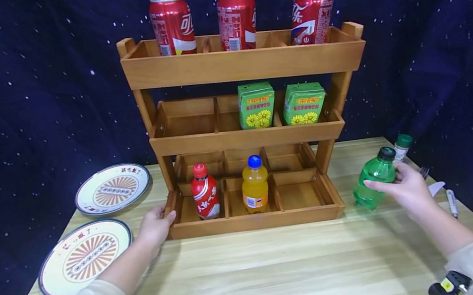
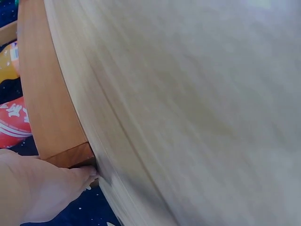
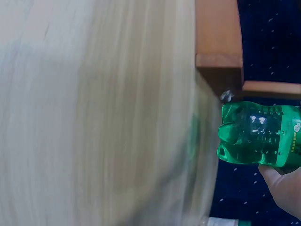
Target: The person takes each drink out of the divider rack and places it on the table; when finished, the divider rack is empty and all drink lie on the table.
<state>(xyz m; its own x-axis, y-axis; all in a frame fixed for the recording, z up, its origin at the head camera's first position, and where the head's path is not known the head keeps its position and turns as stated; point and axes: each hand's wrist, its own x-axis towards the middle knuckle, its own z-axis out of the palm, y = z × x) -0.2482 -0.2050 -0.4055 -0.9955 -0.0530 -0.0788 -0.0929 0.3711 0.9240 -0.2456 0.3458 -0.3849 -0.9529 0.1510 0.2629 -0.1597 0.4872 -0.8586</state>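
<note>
My left hand [image 1: 155, 227] grips the lower left corner of a three-tier wooden shelf [image 1: 257, 222]; the left wrist view shows the thumb and fingers about that wooden end [image 2: 70, 155]. In my right hand [image 1: 410, 189] is a green plastic bottle [image 1: 375, 182] with a dark cap, tilted, beside the shelf's lower right end. The right wrist view shows the bottle's base [image 3: 230, 134] apart from the tabletop. On the bottom tier stand a red-capped red bottle [image 1: 205, 193] at left and a blue-capped orange drink bottle [image 1: 254, 186] in the middle compartment.
Three red cola cans [image 1: 238, 20] stand on the top tier. Two green drink cartons [image 1: 256, 106] occupy the middle tier's centre and right. Two plates [image 1: 111, 189] lie at left. Past my right hand are a green-capped container [image 1: 403, 145], a fork [image 1: 425, 172] and a white marker [image 1: 452, 203].
</note>
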